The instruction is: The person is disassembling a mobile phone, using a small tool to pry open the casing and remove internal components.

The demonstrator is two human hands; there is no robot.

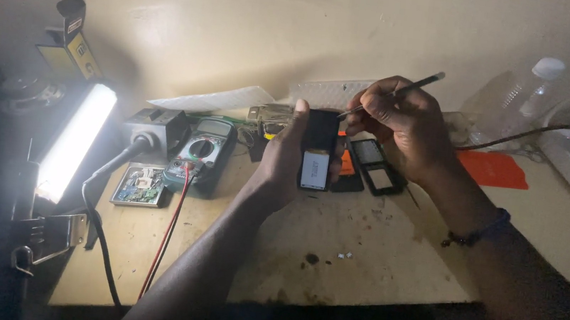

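Clamp (47, 239) near left edge of bench (387, 265), lit lamp bar (76, 140) above it. Circuit board (141, 186) & multimeter (201, 152) w/ red lead, left-centre. L hand (284, 158) grips open phone (317, 149) upright, mid-bench, back off, battery showing. R hand (404, 120) pinches thin tool (396, 92), tip at phone top. Phone parts (377, 167) just right of phone. Orange card (493, 169) & clear bottle (521, 97) far right.
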